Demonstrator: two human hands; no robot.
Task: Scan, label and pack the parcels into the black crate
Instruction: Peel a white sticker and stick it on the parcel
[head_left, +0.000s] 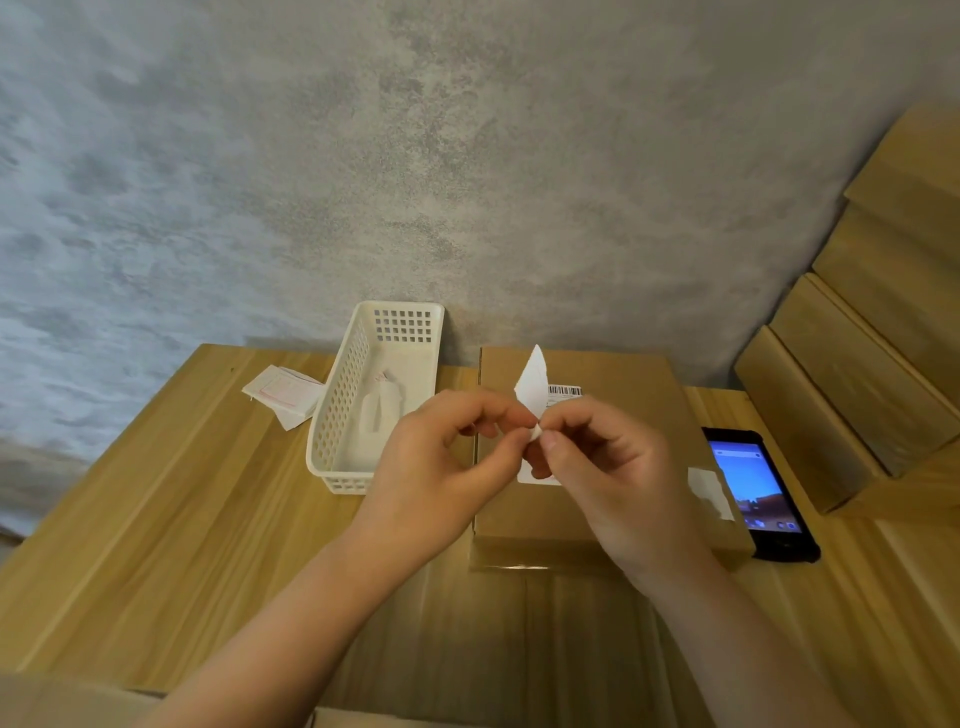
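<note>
A: Since the small white paper label (533, 392) is pinched at its lower corner between the fingertips of the left hand (441, 467) and the right hand (618, 483), both held in the air above the flat brown cardboard parcel (587, 514), what could be spoiled here?

B: If the corner is being peeled from its backing, as is judged likely, the thin sheet could be torn, or curled onto itself and stuck, should it be pulled too sharply. A crooked placement is also to be feared, because a barcode sticker (564, 391) and another white sticker (537, 477) already lie on the parcel's top.

A: And the room for moving?

B: Bare wood is offered along the near edge of the pale wooden tabletop (156, 545) and toward its left edge. To the right the parcel is crowded by the black handheld scanner with a lit screen (758, 493), which overlaps it and could be knocked. Farther back, the white perforated plastic basket (363, 395) stands just beside the parcel's far left corner, with loose white slips (283, 392) beyond it, and stacked cardboard boxes (857, 374) are banked at the right edge. The black crate cannot be seen.
</note>
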